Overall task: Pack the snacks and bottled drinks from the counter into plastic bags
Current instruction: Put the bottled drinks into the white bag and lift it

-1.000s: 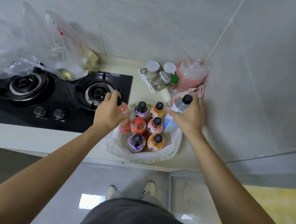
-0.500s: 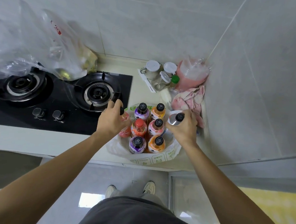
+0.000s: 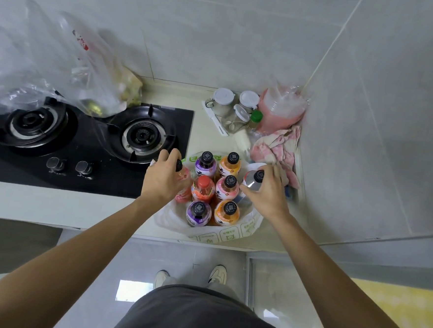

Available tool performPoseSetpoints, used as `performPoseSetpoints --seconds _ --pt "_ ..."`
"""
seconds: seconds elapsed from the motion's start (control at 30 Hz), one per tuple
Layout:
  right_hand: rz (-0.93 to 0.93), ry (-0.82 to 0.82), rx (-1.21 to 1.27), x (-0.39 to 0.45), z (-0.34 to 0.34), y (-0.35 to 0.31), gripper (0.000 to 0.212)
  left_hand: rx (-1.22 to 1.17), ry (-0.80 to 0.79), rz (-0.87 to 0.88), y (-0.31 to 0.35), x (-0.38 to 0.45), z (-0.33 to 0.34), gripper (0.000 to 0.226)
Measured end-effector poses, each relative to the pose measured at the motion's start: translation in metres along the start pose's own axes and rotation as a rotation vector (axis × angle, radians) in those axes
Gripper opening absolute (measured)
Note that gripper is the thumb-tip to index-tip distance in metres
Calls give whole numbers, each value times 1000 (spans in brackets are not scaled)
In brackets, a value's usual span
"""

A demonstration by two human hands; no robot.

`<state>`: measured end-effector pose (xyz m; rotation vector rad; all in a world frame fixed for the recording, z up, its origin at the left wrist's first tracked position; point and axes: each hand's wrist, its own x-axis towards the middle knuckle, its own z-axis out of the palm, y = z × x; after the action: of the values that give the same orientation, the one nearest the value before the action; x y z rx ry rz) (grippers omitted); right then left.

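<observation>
A white plastic bag [image 3: 231, 235] with green print stands open on the counter near the front edge. Several small drink bottles stand upright inside it: purple [image 3: 198, 213], orange [image 3: 227, 213], red-capped [image 3: 203, 188] and pink-white [image 3: 227, 187] ones. My left hand [image 3: 164, 179] grips a pink bottle [image 3: 183, 191] at the bag's left side, its black cap showing between my fingers. My right hand [image 3: 268, 190] holds a clear bottle [image 3: 252, 180] with a black cap at the bag's right side, tilted slightly.
A black two-burner gas stove [image 3: 88, 152] lies to the left, with clear plastic bags [image 3: 70, 76] of food over its back. Lidded jars [image 3: 223, 100], a green-capped bottle [image 3: 255, 118], a pink container [image 3: 282, 112] and a pink cloth [image 3: 279, 149] fill the back right corner by the tiled wall.
My right hand brought the clear bottle from the corner by the cloth down and left to the bag's right side. My left hand lowered the pink bottle slightly into the bag.
</observation>
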<state>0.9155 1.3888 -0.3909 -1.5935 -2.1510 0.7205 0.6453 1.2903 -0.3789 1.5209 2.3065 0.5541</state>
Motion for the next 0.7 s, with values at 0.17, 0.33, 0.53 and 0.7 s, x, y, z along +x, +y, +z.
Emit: performPoseSetpoints --seconds 0.17,0.33,0.53,0.7 --pt "4 27 -3 -1 1 3 55 -13 7 2 5 0 2 49" --pt "48 31 9 -1 -4 11 56 -39 -21 31 13 -1 10 45" --pt "-54 -61 -19 3 -11 14 44 -23 -80 68 9 0 8 46" --pt "-30 -108 30 5 -22 10 36 -100 -124 98 0 -9 2 46"
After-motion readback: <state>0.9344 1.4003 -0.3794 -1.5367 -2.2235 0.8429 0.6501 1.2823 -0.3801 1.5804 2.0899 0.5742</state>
